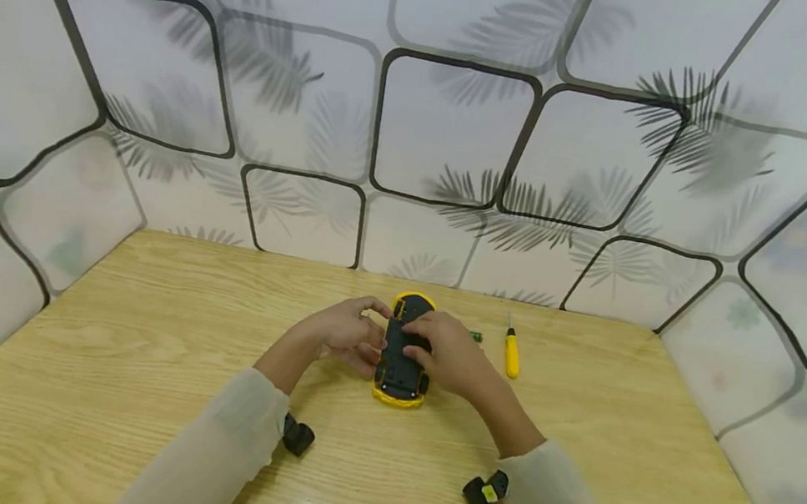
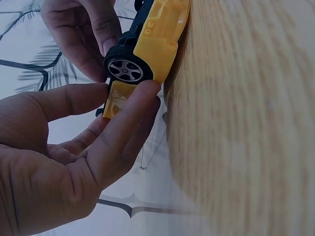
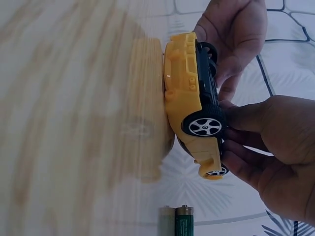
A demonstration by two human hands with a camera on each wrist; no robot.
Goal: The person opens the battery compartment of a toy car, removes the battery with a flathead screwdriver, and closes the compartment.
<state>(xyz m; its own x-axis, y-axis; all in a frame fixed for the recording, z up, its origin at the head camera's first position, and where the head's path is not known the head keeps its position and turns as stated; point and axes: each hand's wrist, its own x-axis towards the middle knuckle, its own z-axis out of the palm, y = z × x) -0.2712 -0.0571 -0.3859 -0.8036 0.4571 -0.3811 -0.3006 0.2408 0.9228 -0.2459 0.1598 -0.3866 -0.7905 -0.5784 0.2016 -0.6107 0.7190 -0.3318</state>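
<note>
A yellow toy car [image 1: 399, 398] lies upside down on the wooden table, its black underside facing up. Along the car's left side, my left hand [image 1: 350, 332] holds it between thumb and fingers. The left wrist view shows those fingers around the yellow side close to a black wheel [image 2: 129, 70]. My right hand [image 1: 453, 357] reaches over from the right, with thumb and fingertips on the underside. In the right wrist view its fingers touch down beside another wheel [image 3: 205, 126]. The right palm hides part of the car in the head view.
Right of the car lies a green battery [image 1: 476, 337], also visible as a green cylinder [image 3: 184, 220] in the right wrist view. Further right is a screwdriver [image 1: 512, 356] with a yellow handle. A patterned wall [image 1: 420, 237] borders the table [image 1: 158, 340] behind.
</note>
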